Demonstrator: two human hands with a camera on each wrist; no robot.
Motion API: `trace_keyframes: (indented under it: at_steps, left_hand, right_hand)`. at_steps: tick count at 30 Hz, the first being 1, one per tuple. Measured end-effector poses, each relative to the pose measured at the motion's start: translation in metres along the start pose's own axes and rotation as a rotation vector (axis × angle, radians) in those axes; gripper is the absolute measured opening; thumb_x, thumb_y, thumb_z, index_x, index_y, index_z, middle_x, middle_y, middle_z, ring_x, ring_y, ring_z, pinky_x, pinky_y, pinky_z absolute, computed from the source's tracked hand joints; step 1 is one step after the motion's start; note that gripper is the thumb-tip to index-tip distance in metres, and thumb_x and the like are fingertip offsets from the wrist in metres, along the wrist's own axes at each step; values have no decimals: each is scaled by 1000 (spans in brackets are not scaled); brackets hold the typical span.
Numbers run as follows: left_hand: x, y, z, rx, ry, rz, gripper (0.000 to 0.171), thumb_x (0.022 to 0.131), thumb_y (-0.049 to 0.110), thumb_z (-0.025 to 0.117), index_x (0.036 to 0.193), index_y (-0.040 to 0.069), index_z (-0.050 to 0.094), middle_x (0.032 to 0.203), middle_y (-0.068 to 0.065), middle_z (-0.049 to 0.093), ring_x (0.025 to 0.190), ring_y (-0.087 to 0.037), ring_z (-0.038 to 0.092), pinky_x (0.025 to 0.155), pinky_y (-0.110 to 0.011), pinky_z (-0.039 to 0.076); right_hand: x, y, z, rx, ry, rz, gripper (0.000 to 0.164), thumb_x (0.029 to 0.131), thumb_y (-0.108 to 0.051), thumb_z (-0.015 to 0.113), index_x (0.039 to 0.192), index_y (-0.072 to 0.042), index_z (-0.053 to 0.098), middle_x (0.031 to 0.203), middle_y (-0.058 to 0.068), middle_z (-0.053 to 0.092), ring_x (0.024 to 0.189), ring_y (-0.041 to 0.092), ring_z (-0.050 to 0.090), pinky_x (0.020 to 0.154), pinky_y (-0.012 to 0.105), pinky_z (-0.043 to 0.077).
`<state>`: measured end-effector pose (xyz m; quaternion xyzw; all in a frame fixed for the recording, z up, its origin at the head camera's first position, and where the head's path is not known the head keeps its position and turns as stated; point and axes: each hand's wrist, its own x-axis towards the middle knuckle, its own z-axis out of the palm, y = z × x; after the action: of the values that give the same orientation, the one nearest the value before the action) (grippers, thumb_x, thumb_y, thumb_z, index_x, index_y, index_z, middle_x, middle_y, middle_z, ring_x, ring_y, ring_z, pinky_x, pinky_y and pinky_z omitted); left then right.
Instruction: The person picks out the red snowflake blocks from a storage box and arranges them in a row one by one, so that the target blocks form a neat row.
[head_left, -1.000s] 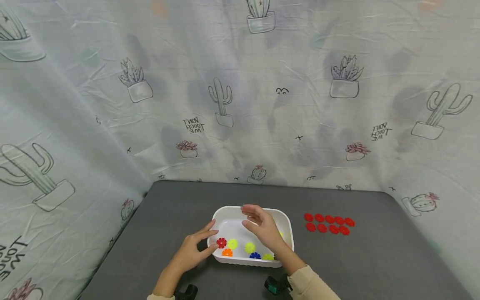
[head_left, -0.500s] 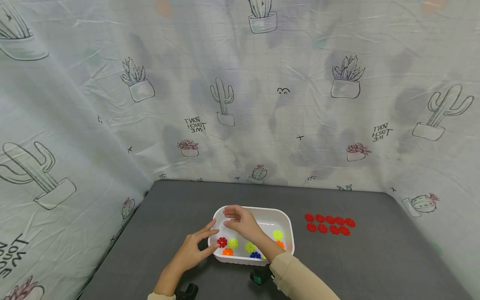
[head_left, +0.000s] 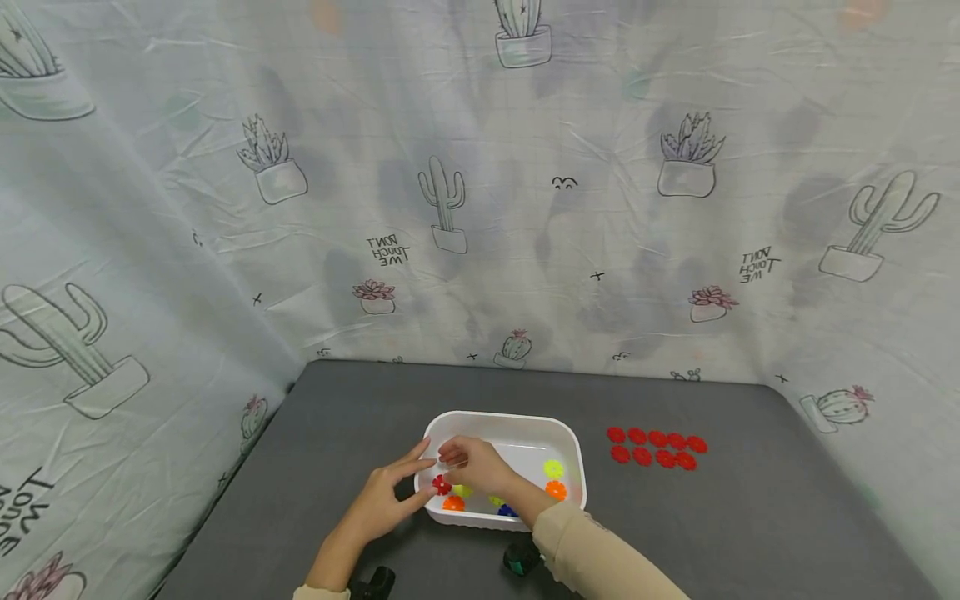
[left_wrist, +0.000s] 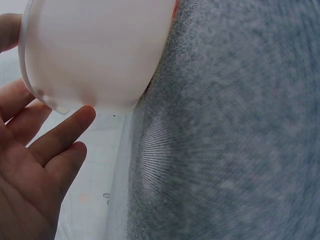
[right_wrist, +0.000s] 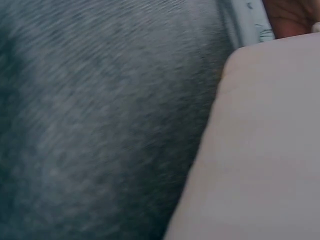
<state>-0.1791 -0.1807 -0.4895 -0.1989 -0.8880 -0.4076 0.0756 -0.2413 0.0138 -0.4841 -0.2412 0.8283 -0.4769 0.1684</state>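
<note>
A white plastic tray (head_left: 525,421) on the grey table holds several small notched plastic discs. My left hand (head_left: 381,502) holds its left edge, with some fingertips over the rim; in the left wrist view the other fingers (left_wrist: 65,135) lie against the outer wall. My right hand (head_left: 480,471) is inside the tray at its left part, fingers bent downward and slightly apart. Just below those fingertips lies a red disc (head_left: 442,484); no disc shows between them. Orange discs (head_left: 453,503), a yellow disc (head_left: 552,469) and a blue disc (head_left: 507,510) lie around, some partly covered by my hand.
Two rows of red discs (head_left: 665,457) lie flat on the table (head_left: 360,400) to the right of the tray. A patterned curtain (head_left: 615,275) closes off the back and both sides. A dark wrist device (head_left: 521,558) shows under my right forearm.
My right hand has moved left across the tray and then lowered, its fingers bending down near the red disc. My left hand stays at the tray's left edge.
</note>
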Motion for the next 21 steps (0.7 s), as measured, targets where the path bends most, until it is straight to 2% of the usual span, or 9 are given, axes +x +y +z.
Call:
trace_keyframes:
  at_steps: [9,15,21]
  left_hand:
    - [-1,0,0,12,13,8,40,84,34,70,118,13,68,143,-1,49,125,-25,52,96,-53,46]
    - [-1,1,0,21,17,22,39,84,33,70,118,14,68,142,-2,49,125,-25,52,96,-52,46]
    - [0,1,0,30,25,28,38,84,34,71,117,15,69,141,-3,50,124,-26,53,96,-51,47]
  right_hand:
    - [2,7,10,-170,-22,-22,33,76,-5,75,107,-12,64,100,-4,66,90,8,59,88,26,51]
    - [3,8,12,-275,-13,-82,34,73,-5,78,104,-9,66,95,-2,65,84,4,56,83,20,50]
    - [3,7,13,-332,-15,-107,29,73,-6,77,100,-8,68,89,-2,62,78,3,52,78,17,49]
